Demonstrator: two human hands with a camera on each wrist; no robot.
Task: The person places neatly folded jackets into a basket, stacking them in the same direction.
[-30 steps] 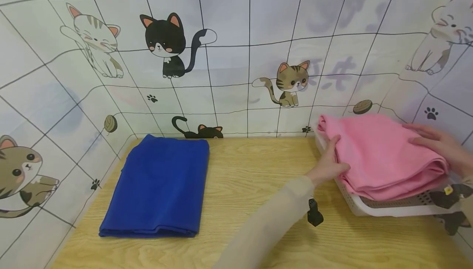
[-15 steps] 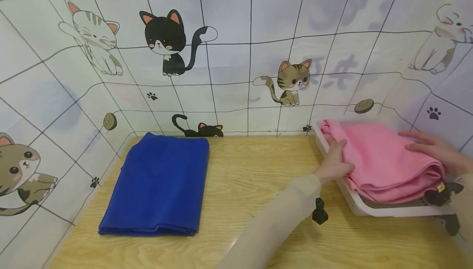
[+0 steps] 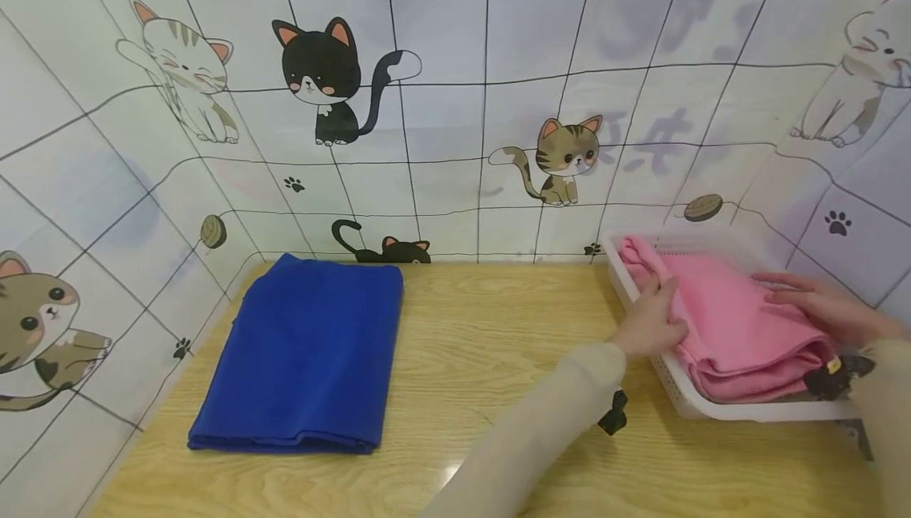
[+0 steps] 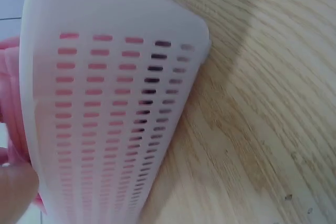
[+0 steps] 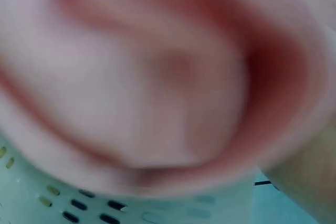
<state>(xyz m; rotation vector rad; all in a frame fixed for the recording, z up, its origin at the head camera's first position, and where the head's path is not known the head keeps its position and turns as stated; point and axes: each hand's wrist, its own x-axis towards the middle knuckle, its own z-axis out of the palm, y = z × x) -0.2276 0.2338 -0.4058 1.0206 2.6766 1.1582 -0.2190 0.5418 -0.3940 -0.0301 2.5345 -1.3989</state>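
Note:
A folded pink cloth [image 3: 726, 312] lies in a white perforated plastic basket [image 3: 686, 399] at the right of the table. My left hand [image 3: 651, 324] is at the cloth's left edge, over the basket rim, its thumb and fingers pinching the fabric. In the left wrist view the thumb [image 4: 18, 192] shows beside the basket wall [image 4: 47, 77], with pink fabric just inside it. My right hand [image 3: 825, 304] rests on the cloth's right side with fairly straight fingers. The right wrist view shows the rolled pink folds [image 5: 157, 103] close up and blurred. Some fingertips of both hands are hidden.
A folded blue cloth [image 3: 299, 356] lies flat on the left of the wooden table [image 3: 455, 344]. Walls with a cat-print tile pattern [image 3: 441, 122] enclose the table at the back and both sides.
Both hands have lowered the pink cloth deeper into the basket and pushed it inward; more of the basket's back wall shows. The blue cloth has stayed put.

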